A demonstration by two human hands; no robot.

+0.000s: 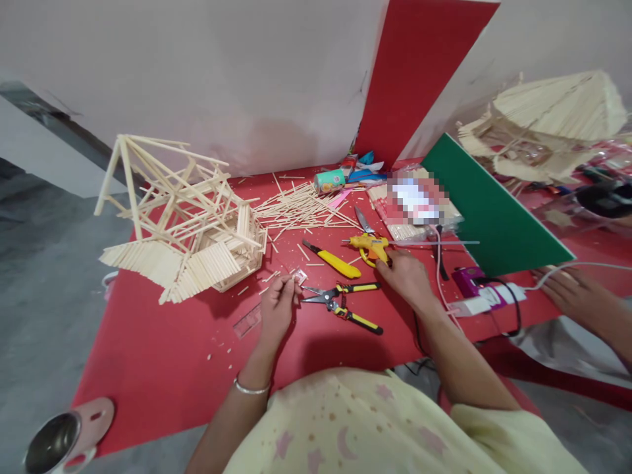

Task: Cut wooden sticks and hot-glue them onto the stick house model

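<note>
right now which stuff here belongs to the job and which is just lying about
Likely for the job: yellow glue gun at the right grip, clear ruler by the left grip, shears, yellow cutter, loose wooden sticks, stick model.

Probably just lying about: mug, teal can, green board.

yellow glue gun [376, 243], pointing left, glue stick [444, 243] protruding

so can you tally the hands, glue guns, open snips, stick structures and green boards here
Hands: 3 (left hand, right hand, another person's hand)
Glue guns: 1 (yellow glue gun)
Open snips: 1 (yellow-and-black snips)
Stick structures: 2 (left structure, right structure)
Green boards: 1 (green board)
Total: 8
</note>
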